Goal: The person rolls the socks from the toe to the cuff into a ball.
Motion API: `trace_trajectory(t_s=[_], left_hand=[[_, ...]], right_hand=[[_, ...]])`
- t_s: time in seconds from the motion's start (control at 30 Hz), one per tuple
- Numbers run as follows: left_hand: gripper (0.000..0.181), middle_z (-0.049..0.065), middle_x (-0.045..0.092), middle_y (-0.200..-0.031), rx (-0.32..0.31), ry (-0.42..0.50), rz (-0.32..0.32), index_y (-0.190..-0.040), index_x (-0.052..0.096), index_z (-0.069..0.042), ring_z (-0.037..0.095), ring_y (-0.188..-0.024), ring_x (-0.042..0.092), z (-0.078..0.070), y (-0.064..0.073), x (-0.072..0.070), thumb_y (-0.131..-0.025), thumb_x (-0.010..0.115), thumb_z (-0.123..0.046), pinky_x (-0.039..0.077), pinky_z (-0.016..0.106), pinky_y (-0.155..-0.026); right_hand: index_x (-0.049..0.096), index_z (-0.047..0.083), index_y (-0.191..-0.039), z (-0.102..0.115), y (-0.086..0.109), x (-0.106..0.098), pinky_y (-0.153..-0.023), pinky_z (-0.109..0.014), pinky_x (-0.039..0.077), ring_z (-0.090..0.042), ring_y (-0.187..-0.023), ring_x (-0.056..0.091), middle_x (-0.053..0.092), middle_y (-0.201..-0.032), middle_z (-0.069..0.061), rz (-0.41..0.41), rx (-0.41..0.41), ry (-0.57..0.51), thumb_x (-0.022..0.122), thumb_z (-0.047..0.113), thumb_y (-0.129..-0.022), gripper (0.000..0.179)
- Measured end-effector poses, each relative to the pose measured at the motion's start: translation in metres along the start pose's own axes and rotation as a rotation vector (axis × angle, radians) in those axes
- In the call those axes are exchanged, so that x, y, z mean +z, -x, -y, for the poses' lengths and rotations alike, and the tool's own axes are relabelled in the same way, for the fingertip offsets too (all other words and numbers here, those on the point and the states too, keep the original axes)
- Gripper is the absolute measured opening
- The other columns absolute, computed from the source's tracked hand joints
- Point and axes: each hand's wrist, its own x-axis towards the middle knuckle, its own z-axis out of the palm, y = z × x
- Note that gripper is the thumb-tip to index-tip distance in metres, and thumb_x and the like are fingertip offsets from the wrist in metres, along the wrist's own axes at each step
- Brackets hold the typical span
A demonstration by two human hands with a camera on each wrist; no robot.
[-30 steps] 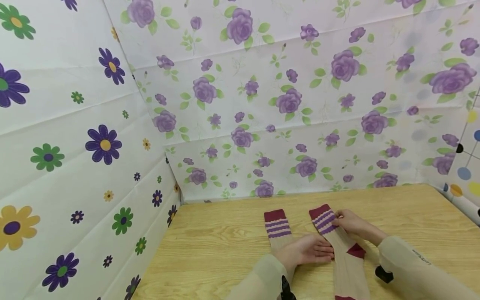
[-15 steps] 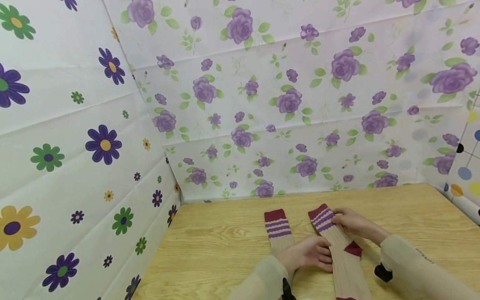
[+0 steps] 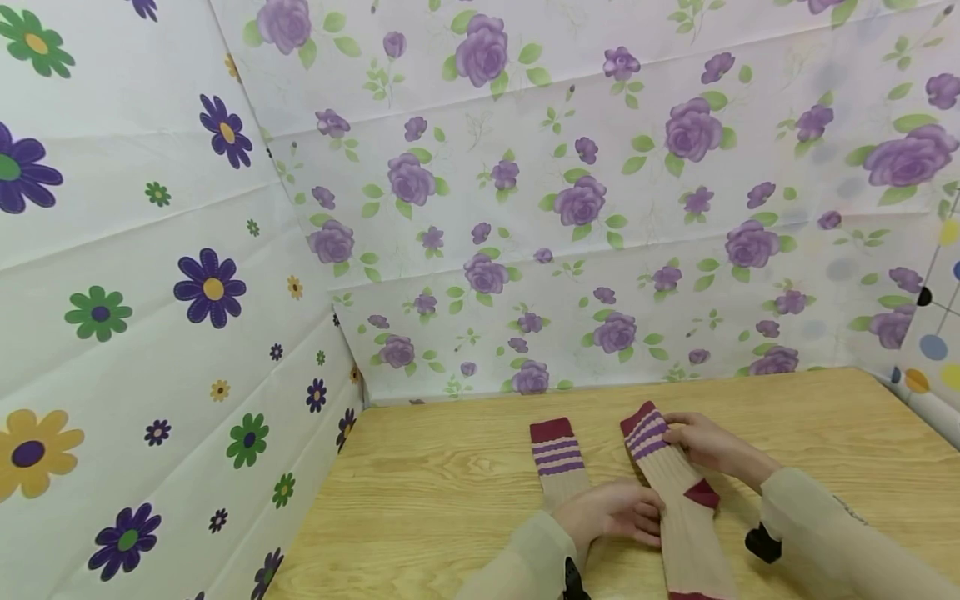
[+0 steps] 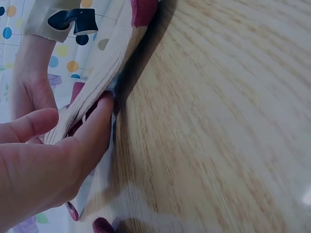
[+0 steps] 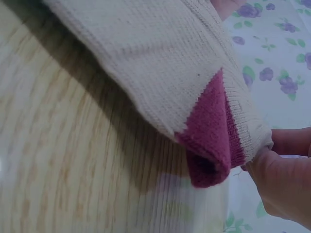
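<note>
A rose-print sheet (image 3: pixel 517 208) hangs beyond the wood-grain table (image 3: pixel 435 475), a daisy-print sheet (image 3: pixel 157 333) at left, a dotted sheet (image 3: pixel 930 367) at right.

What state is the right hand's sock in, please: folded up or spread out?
Spread out lengthwise: the sock runs from its striped cuff past the red heel to the toe at the head view's lower edge.

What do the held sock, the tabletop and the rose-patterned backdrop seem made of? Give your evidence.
Held sock: soft, matte knit yarn, perhaps cotton; stitches and ribbing show.

Tabletop: wood or wood-look laminate, smooth with some sheen; grain and reflections show.

Rose-patterned backdrop: thin printed sheeting, fabric or plastic unclear; creases show.
</note>
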Motion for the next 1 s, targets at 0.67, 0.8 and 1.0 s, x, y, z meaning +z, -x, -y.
trace_trajectory(t_s=[0.67, 0.8, 1.0], left_hand=[[0.023, 0.011, 0.066, -0.12, -0.173, -0.279, 0.06, -0.115, 0.064, 0.0, 0.021, -0.113, 0.059, 0.001, 0.013, -0.009, -0.098, 0.051, -0.006, 0.036, 0.048, -0.11], [0.022, 0.017, 0.061, -0.128, -0.178, -0.282, 0.067, -0.114, 0.065, 0.0, 0.022, -0.119, 0.057, 0.002, 0.012, -0.01, -0.098, 0.05, -0.006, 0.035, 0.046, -0.111], [0.029, 0.02, 0.054, -0.135, -0.17, -0.299, 0.093, -0.125, 0.061, 0.001, 0.029, -0.13, 0.048, 0.0, 0.016, -0.012, -0.1, 0.047, -0.006, 0.032, 0.045, -0.112]], right_hand=[[0.012, -0.022, -0.143, 0.0, -0.008, 0.009, -0.075, -0.027, 0.054, -0.009, -0.087, 0.063, 0.066, -0.098, 0.001, 0.02, -0.04, -0.092, 0.044, 0.004, -0.098, 0.061], [0.01, -0.022, -0.143, 0.003, -0.008, 0.011, -0.076, -0.027, 0.054, -0.009, -0.089, 0.063, 0.066, -0.101, 0.0, 0.019, -0.04, -0.091, 0.043, 0.003, -0.097, 0.062], [0.008, -0.023, -0.143, 0.007, -0.009, 0.013, -0.079, -0.028, 0.054, -0.01, -0.092, 0.063, 0.066, -0.103, -0.002, 0.025, -0.039, -0.096, 0.042, 0.002, -0.097, 0.062]])
